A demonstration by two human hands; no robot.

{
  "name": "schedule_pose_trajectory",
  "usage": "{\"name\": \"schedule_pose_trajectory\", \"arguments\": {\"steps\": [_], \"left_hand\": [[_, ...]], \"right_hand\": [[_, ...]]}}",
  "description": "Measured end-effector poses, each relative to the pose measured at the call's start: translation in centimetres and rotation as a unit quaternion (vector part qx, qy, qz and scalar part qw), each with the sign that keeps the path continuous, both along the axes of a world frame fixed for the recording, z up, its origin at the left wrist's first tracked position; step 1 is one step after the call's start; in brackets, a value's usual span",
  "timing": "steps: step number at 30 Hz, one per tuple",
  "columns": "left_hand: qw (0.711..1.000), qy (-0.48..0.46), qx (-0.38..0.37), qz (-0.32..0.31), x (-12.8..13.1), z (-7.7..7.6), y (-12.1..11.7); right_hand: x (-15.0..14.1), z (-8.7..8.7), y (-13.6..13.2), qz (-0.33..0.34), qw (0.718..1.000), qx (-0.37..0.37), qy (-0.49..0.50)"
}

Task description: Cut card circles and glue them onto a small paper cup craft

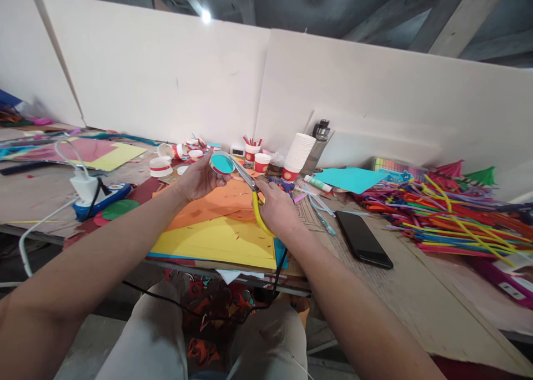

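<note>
In my left hand (200, 177) is a short round paper-cup piece (222, 163), its round face turquoise and its edge red and white. My right hand (278, 208) grips scissors (260, 213) with yellow handles. Their metal blades point up and left, reaching the cup piece's right edge; whether they touch it I cannot tell. Beneath both hands lie orange paper (208, 207) and yellow paper (216, 241), with small scraps on them.
Cut cup pieces (160, 167) lie at the back left. Stacked paper cups (298, 152) and a bottle (318, 147) stand behind my right hand. To the right are a phone (363, 239) and many pipe cleaners (453, 219). A blue power strip (102, 199) sits left.
</note>
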State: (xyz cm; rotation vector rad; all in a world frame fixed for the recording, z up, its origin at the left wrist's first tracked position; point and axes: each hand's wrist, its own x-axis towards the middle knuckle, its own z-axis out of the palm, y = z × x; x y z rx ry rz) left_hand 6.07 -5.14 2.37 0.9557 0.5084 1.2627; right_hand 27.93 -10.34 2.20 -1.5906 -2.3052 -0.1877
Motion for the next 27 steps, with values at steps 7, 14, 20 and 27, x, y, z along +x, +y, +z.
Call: {"name": "schedule_pose_trajectory", "arguments": {"steps": [7,14,20,27], "left_hand": [[1.000,0.004,-0.010,-0.001,-0.04,0.34,-0.09],[1.000,0.010,-0.017,-0.010,-0.39,0.49,0.00],[1.000,0.003,-0.012,-0.025,-0.78,0.34,0.13],[0.997,0.048,-0.014,-0.056,-0.45,-0.01,0.14]], "right_hand": [[0.10,-0.07,0.00,0.008,1.000,-0.003,0.004],[0.05,-0.20,0.06,0.014,1.000,0.007,0.009],[0.19,-0.17,0.05,0.008,1.000,0.006,-0.005],[0.25,-0.40,0.22,0.011,1.000,0.010,0.002]]}}
